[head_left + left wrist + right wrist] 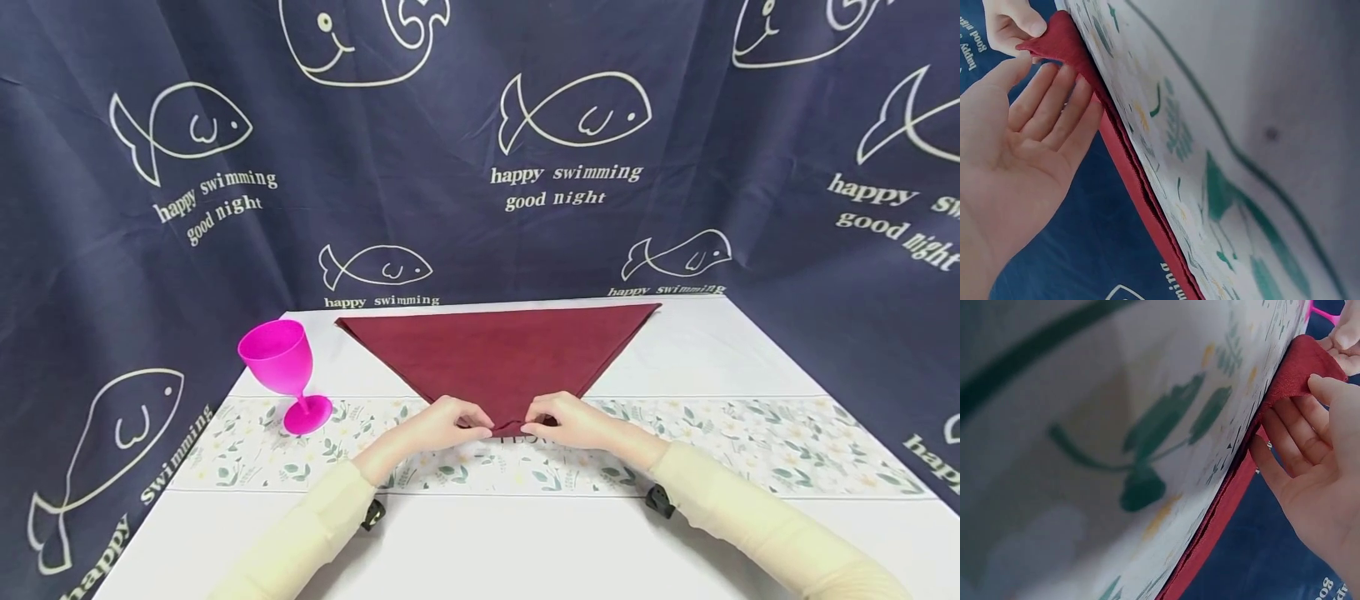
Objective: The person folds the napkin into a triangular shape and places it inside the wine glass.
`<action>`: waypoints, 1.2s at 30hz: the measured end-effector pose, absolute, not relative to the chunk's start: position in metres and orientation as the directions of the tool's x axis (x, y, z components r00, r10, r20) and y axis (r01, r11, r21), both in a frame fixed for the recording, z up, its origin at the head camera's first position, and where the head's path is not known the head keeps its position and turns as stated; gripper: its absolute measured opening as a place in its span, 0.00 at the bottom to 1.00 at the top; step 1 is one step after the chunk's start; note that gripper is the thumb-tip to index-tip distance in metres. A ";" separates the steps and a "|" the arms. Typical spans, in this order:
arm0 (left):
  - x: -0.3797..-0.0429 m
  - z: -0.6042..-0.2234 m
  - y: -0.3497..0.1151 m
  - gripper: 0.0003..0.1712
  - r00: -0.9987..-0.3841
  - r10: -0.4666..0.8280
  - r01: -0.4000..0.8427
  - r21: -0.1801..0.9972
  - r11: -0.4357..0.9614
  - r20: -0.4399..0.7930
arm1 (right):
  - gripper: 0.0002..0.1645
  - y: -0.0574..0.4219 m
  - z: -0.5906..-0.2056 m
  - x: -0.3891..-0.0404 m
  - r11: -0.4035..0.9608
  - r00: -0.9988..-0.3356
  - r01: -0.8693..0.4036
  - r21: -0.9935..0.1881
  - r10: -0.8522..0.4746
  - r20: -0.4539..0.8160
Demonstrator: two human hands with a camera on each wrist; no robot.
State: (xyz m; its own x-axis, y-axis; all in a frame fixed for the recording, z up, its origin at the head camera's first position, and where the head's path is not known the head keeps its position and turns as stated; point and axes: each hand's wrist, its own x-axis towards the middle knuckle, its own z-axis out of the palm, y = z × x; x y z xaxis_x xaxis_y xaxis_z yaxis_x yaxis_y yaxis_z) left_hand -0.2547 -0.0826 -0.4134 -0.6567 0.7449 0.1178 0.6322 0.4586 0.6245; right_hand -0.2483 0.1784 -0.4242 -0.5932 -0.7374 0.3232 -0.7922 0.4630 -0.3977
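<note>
A dark red cloth napkin [502, 350] lies folded in a triangle, its long edge at the back and its point towards me. At that near point, my left hand [451, 422] pinches the left side of the lifted edge between thumb and fingers. My right hand [572, 421] pinches the same edge a short way to the right. The right wrist view shows the right thumb [1322, 387] on top of the raised red flap [1302, 369], with the fingers beneath it. In the left wrist view, the left fingers [1054, 103] reach under the cloth.
A bright pink goblet [277, 358] stands upright on the left of the white table [450, 550]. Under the napkin's near part runs a floral printed band [735, 450]. Behind the table hangs a dark blue curtain [450, 208] with fish drawings.
</note>
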 end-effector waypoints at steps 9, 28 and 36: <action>-0.254 -0.414 -0.084 0.03 -0.634 0.762 0.629 0.663 0.406 0.134 | 0.06 0.177 -0.425 -0.248 0.483 -0.611 -0.783 -0.393 -0.717 0.335; -0.257 -0.415 -0.083 0.12 -0.584 0.799 0.707 0.572 0.416 0.141 | 0.06 0.178 -0.424 -0.249 0.504 -0.687 -0.692 -0.517 -0.679 0.259; -0.258 -0.416 -0.083 0.14 -0.585 0.802 0.718 0.536 0.444 0.119 | 0.06 0.179 -0.422 -0.247 0.468 -0.613 -0.770 -0.434 -0.730 0.301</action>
State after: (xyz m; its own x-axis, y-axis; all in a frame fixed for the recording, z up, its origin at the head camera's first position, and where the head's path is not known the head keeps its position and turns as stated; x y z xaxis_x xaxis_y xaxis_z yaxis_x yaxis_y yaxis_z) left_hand -0.2583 -0.0829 -0.4164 -0.5851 0.8022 0.1192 0.7178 0.4438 0.5365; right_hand -0.2468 0.1789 -0.4219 -0.6133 -0.7304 0.3007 -0.7699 0.4677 -0.4342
